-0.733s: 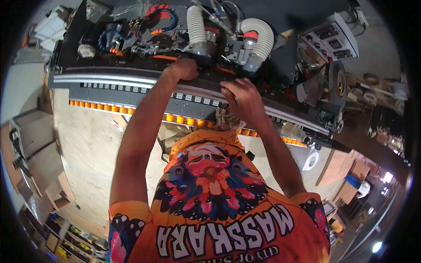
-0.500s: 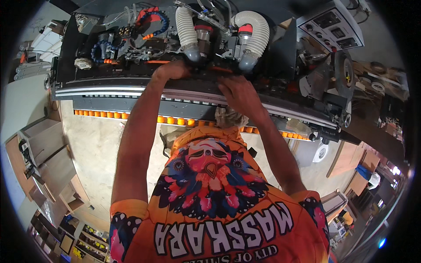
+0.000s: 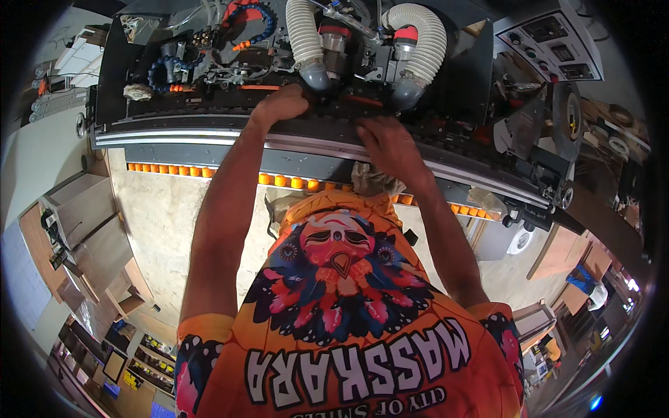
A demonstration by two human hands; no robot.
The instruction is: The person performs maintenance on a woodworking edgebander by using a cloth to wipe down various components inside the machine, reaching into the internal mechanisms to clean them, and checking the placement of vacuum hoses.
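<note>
My left hand (image 3: 282,104) is at the black bed of a long machine (image 3: 209,122), beside the grey nozzle (image 3: 317,76) of a ribbed white hose (image 3: 303,31). Its fingers look curled, and whatever they may hold is hidden. To the right, my right hand (image 3: 394,145) lies over the machine's front edge with fingers stretched onto the dark track, below a second ribbed hose (image 3: 426,42). Silver motors with red parts stand between the hoses. A crumpled bundle (image 3: 375,180) of greyish-brown material sits under my right wrist, against the machine's front.
A silver rail (image 3: 181,138) and a row of orange rollers (image 3: 279,181) run along the machine's front. A control panel (image 3: 550,42) with knobs stands at the far right. Blue jointed coolant-type hoses (image 3: 263,24) are at the back left. Wooden cabinets (image 3: 90,209) stand at left.
The machine appears shifted slightly right and up in the picture. My left hand's fingers, earlier reaching under the left hose, now look more curled beside it. The right hand remains on the track.
</note>
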